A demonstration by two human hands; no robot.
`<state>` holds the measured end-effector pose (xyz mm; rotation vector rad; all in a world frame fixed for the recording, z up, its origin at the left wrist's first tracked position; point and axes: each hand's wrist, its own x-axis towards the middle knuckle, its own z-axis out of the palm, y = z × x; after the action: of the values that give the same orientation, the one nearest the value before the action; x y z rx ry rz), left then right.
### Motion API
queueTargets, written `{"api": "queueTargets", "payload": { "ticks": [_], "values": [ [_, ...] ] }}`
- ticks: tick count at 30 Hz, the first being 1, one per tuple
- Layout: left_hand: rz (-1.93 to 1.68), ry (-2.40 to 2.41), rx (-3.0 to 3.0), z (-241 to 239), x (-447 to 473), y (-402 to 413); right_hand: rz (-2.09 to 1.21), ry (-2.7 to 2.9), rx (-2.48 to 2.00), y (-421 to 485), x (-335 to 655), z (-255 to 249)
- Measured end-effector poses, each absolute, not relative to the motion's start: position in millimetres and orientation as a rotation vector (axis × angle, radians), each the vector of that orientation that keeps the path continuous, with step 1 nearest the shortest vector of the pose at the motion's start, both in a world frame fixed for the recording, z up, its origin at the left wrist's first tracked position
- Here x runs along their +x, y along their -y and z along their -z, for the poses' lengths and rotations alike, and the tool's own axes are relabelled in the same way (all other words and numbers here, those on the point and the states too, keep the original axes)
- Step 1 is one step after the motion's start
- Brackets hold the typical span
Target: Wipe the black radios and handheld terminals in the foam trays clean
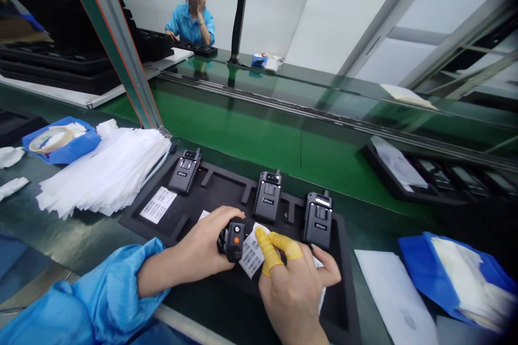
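My left hand is wrapped round a black handheld radio, turned so that its narrow side with an orange button and a white one faces me. Close beside it, my right hand wears yellow finger covers and is closed, with a small white piece at its fingertips; its kind is unclear. Under the hands lies a black foam tray. Three more black radios rest along its far side: left, middle and right. A barcode label sheet shows between my hands, another label sheet at left.
White sheets and a blue box with tape lie left. At right are white paper, a blue box with white cloths and another loaded tray. Beyond the green belt, a co-worker sits near stacked black trays.
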<state>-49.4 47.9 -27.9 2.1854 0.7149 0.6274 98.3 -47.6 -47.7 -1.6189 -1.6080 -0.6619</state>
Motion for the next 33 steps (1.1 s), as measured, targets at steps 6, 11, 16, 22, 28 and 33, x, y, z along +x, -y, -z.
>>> {"api": "queueTargets", "payload": {
  "ticks": [6, 11, 16, 22, 28, 33],
  "values": [
    [-0.614, -0.713, 2.185, 29, -50, -48, 0.662, 1.578, -1.534, 41, 86, 36],
    [-0.616, -0.754, 2.183, 29, -51, -49, 0.657, 1.613, -1.554, 39, 85, 40],
    [-0.600, -0.752, 2.192, 27, -50, -48, 0.663, 1.561, -1.631, 44, 96, 46],
    [-0.532, -0.924, 2.185, 10, -53, -54, 0.661, 1.606, -1.522, 53, 110, 59],
    [-0.184, -1.332, 2.436, -14, -36, -95, 0.869, 1.660, -1.351, 50, 141, 97],
    [-0.107, -1.498, 2.522, -1, -8, -133, 0.739, 1.557, -1.403, 53, 133, 98]
  ]
}}
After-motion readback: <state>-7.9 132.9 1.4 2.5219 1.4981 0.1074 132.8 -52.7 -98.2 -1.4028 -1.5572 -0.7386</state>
